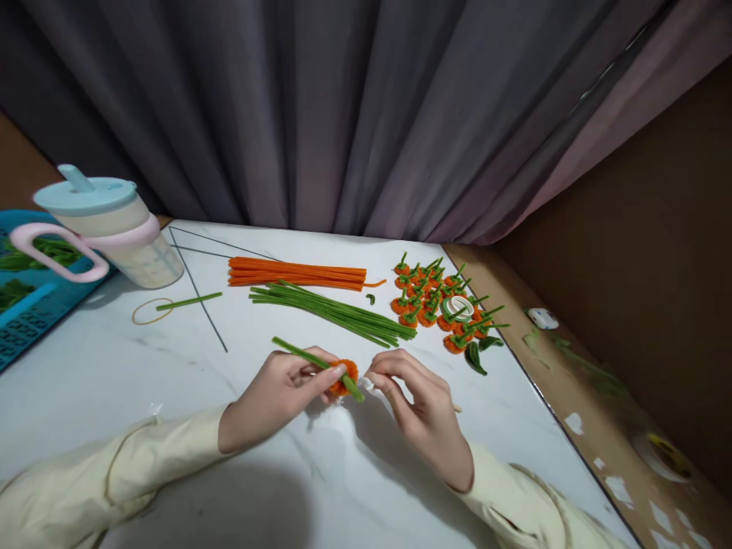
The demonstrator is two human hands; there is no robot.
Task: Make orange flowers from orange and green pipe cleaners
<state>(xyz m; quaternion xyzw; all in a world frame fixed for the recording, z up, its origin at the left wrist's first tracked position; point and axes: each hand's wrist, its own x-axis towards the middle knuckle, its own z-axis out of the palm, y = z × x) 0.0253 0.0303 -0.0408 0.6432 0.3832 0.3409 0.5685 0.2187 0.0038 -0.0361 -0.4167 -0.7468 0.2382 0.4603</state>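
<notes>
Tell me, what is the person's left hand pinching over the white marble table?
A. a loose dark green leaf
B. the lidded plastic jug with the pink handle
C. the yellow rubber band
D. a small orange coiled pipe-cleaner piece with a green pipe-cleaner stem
D: the left hand pinches the small orange coiled pipe-cleaner piece, with its green pipe-cleaner stem slanting across the fingers; the right hand is closed beside it.

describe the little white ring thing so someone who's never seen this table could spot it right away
Start at the white marble table and go to its far right corner, where a cluster of small orange pieces with green stems lies. The white ring sits among them, the only white piece there.
</notes>
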